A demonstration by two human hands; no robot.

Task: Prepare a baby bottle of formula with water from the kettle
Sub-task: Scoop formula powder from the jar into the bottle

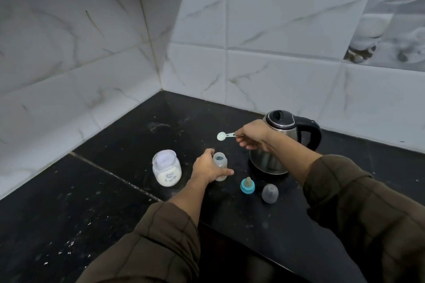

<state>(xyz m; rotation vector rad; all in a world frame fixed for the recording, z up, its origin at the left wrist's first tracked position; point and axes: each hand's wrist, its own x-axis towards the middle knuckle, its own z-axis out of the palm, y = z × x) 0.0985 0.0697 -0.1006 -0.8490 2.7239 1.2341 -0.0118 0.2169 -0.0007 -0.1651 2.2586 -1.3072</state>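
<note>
Left hand [205, 166] grips bottle [220, 164]; counter [96, 190] edge near.

kettle [287, 142] base hidden behind right forearm [296, 158]

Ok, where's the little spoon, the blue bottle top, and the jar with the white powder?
scoop [221, 136]: head view, on its round bowl, held in the air by the right hand.
blue teat ring [247, 187]: head view, on its blue collar, standing on the counter.
powder jar [167, 171]: head view, on its glass side.
</note>
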